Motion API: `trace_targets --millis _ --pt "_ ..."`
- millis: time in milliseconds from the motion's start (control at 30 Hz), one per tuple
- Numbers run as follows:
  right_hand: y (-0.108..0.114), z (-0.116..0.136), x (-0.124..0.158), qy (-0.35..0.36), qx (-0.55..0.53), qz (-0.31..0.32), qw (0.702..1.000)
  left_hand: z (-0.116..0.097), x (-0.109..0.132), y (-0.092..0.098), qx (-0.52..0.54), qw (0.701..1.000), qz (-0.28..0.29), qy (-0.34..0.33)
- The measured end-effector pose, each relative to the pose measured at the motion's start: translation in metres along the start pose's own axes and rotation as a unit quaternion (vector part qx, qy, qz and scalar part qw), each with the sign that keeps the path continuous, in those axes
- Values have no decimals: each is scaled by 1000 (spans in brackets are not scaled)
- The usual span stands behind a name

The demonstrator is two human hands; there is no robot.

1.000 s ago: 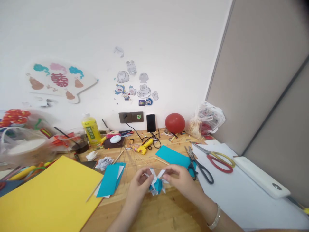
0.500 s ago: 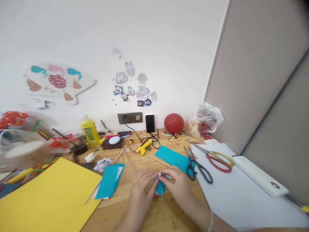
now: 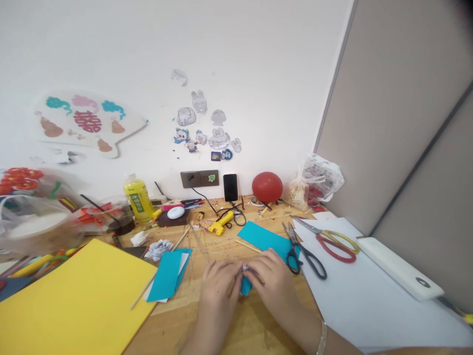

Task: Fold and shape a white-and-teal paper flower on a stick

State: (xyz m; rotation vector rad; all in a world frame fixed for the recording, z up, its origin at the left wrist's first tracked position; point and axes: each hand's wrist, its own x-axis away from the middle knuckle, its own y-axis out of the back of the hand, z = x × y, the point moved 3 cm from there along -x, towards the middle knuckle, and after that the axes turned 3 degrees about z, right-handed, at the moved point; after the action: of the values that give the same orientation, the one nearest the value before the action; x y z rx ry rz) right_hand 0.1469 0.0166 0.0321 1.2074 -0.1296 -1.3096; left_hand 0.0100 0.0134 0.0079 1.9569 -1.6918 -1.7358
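Observation:
A small folded piece of blue paper [image 3: 245,286], with a whitish part at its top, is pinched between my two hands above the wooden table. My left hand [image 3: 220,283] grips it from the left, its fingers bent inward. From the other side my right hand [image 3: 271,276] closes on the same piece, thumb and fingertips meeting near its top. The fingers cover much of the paper, so its exact shape is hidden. Beyond my right hand lie a flat blue paper strip [image 3: 261,237] and black-handled scissors [image 3: 309,261].
Stacked blue and white paper pieces [image 3: 165,277] and a yellow sheet [image 3: 79,296] lie left. A yellow glue gun [image 3: 220,223], a red balloon [image 3: 267,187] and a phone [image 3: 230,188] are at the back. Red-and-yellow-handled scissors [image 3: 338,247] rest on white sheets [image 3: 369,305] at right.
My fingers have closed in further over the top of the folded blue paper, covering more of it. The surrounding things stay put; the view has shifted very slightly.

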Motion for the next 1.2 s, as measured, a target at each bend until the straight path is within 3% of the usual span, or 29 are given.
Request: trace_targets --millis 200,300,400,533,600,667,833,1033,1200 --pt "6 -2 -3 -48 -96 31 994 -2 -4 8 -8 1000 1 20" --pt "7 -4 -4 -89 -162 40 982 -4 -12 15 68 992 65 83" --pt "1 -7 -4 -144 -264 77 951 -4 -18 19 166 953 160 196" --pt "-10 -12 -3 -207 -374 135 894 3 -16 15 303 883 226 278" --pt "-15 -15 -2 -223 -373 142 889 8 -11 7 375 834 256 314" --pt "-19 -20 2 -233 -367 160 886 12 -7 0 381 821 274 324" --pt "-28 -28 8 -237 -395 221 860 13 -1 -9 360 823 306 314" --pt "-28 -27 3 -208 -316 175 909 5 -6 -3 243 892 270 270" --pt "-25 -26 2 -196 -319 171 911 -1 -10 0 302 869 282 272"
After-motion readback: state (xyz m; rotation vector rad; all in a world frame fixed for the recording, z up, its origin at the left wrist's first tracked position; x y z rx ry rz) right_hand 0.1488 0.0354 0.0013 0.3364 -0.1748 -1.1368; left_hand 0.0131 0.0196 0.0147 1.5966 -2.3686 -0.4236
